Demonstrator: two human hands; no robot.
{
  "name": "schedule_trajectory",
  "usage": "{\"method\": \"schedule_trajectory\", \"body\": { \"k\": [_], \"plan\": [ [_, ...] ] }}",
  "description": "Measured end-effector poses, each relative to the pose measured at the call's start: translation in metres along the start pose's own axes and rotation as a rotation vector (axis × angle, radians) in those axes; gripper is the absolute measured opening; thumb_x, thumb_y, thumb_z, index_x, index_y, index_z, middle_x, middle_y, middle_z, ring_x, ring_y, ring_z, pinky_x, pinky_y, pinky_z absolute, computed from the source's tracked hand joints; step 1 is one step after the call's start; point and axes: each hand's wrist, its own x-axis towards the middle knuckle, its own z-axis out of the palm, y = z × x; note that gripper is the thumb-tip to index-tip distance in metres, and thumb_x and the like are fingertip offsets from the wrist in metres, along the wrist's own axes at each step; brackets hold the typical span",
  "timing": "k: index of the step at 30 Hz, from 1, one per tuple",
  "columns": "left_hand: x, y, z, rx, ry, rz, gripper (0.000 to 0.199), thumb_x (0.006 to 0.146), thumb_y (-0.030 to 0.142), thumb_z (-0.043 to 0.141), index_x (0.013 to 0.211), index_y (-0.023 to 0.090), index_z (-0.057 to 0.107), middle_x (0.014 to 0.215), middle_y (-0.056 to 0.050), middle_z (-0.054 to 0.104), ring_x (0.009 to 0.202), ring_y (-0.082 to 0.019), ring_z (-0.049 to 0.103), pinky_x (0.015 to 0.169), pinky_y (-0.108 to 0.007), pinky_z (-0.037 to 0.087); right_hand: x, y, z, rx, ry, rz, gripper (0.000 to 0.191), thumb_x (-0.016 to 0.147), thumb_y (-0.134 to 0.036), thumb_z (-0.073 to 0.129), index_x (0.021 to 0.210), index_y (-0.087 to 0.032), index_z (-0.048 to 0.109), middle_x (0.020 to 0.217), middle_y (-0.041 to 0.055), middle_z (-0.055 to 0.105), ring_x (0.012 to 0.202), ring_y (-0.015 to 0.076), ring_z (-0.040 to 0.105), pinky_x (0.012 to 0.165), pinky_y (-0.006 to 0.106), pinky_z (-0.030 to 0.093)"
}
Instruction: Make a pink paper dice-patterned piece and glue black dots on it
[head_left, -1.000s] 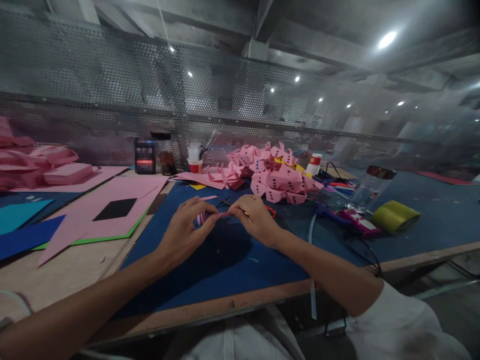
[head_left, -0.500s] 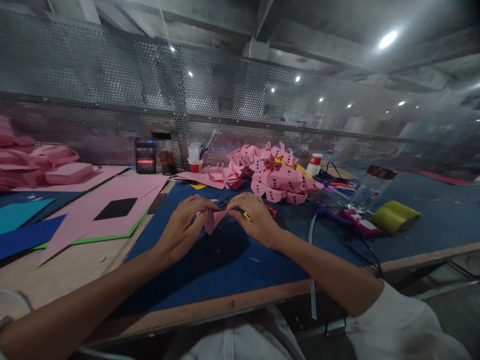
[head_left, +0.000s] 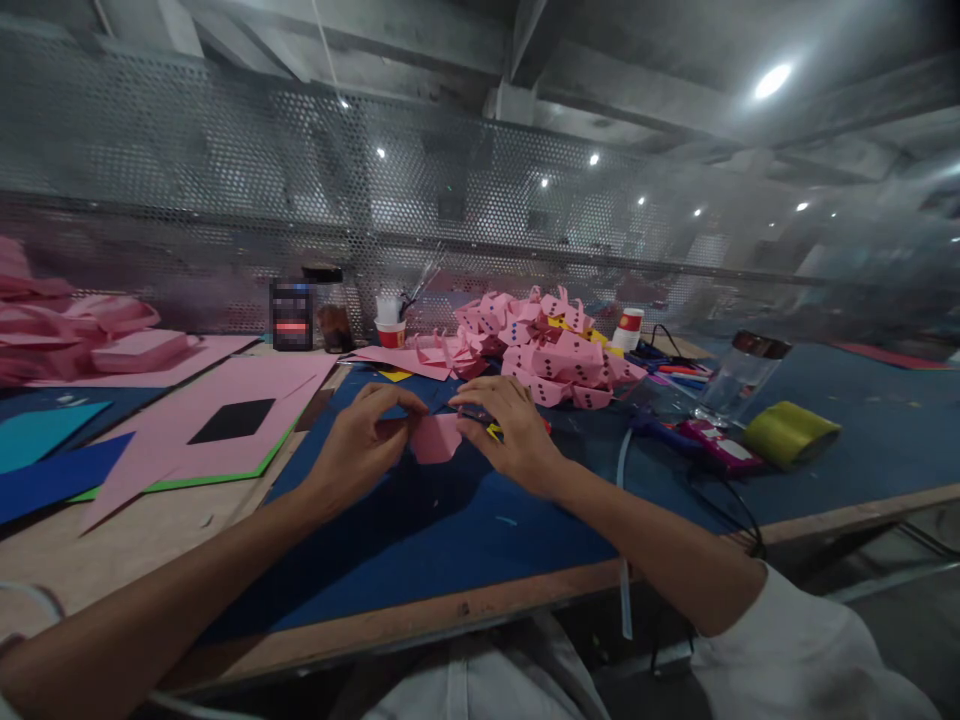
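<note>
Between my hands, just above the blue mat point(head_left: 450, 540), is a small pink paper piece point(head_left: 437, 441) with its broad face toward me. My left hand point(head_left: 365, 440) pinches its left edge between thumb and fingers. At the right edge, my right hand point(head_left: 514, 432) has its thumb on the paper, and its forefinger arches above. Behind the right hand, red and yellow parts point(head_left: 493, 431) of a tool partly show; the hand hides the rest. Farther back lies a heap of folded pink paper shapes point(head_left: 570, 360) with dark dots.
Pink sheets point(head_left: 292, 395) with a black rectangle point(head_left: 232, 420) lie left, beside blue sheets point(head_left: 67, 475). On the right are a clear jar point(head_left: 742, 380), a yellow roll point(head_left: 792, 435) and a magenta tool point(head_left: 720, 446). A paper cup point(head_left: 391, 332) stands behind; a mesh partition point(head_left: 450, 215) rises beyond.
The pink paper piece has turned from a pointed, folded look to a broad flat face. My right fingers have lifted and spread slightly; both hands stay in nearly the same place.
</note>
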Motion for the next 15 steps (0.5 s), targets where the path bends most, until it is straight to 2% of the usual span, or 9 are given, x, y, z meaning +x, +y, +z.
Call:
{"method": "schedule_trajectory", "body": {
  "k": [4, 7, 10, 12, 15],
  "plan": [
    [-0.001, 0.005, 0.002, 0.005, 0.015, 0.064, 0.011, 0.088, 0.024, 0.057, 0.093, 0.022, 0.067, 0.099, -0.007, 0.065, 0.105, -0.024, 0.059, 0.082, -0.036, 0.054, -0.001, 0.001, 0.003, -0.026, 0.003, -0.025, 0.018, 0.094, -0.036, 0.061, 0.108, -0.025, 0.065, 0.121, 0.0057, 0.063, 0.118, 0.0221, 0.052, 0.104, 0.041, 0.035],
    [-0.002, 0.009, 0.002, 0.039, 0.018, 0.110, 0.011, 0.089, 0.023, 0.057, 0.092, 0.023, 0.068, 0.099, -0.007, 0.066, 0.105, -0.024, 0.059, 0.088, -0.037, 0.052, -0.001, 0.004, 0.006, -0.020, 0.002, -0.014, 0.010, 0.095, -0.032, 0.060, 0.100, -0.024, 0.065, 0.117, 0.0055, 0.065, 0.115, 0.0216, 0.054, 0.102, 0.040, 0.036],
    [-0.001, 0.013, -0.001, 0.122, 0.041, 0.179, 0.014, 0.089, 0.024, 0.058, 0.097, 0.024, 0.069, 0.105, -0.006, 0.068, 0.113, -0.025, 0.058, 0.100, -0.042, 0.046, 0.000, 0.007, 0.007, -0.002, 0.016, 0.007, 0.004, 0.094, -0.026, 0.061, 0.095, -0.024, 0.064, 0.114, 0.0055, 0.066, 0.113, 0.0220, 0.055, 0.100, 0.041, 0.037],
    [0.003, 0.013, -0.005, 0.183, 0.118, 0.200, 0.017, 0.089, 0.026, 0.060, 0.104, 0.025, 0.068, 0.115, -0.005, 0.068, 0.121, -0.026, 0.054, 0.108, -0.046, 0.039, 0.000, 0.009, 0.006, 0.009, 0.043, 0.032, 0.002, 0.092, -0.023, 0.061, 0.093, -0.023, 0.063, 0.113, 0.0056, 0.066, 0.113, 0.0223, 0.055, 0.101, 0.041, 0.037],
    [0.009, 0.008, -0.013, 0.211, 0.253, 0.120, 0.027, 0.091, 0.032, 0.058, 0.116, 0.024, 0.063, 0.131, -0.007, 0.061, 0.130, -0.027, 0.048, 0.112, -0.048, 0.034, 0.003, 0.013, 0.005, 0.021, 0.099, 0.072, 0.003, 0.091, -0.020, 0.061, 0.091, -0.023, 0.062, 0.111, 0.0058, 0.066, 0.111, 0.0223, 0.055, 0.101, 0.040, 0.038]
  ]
}}
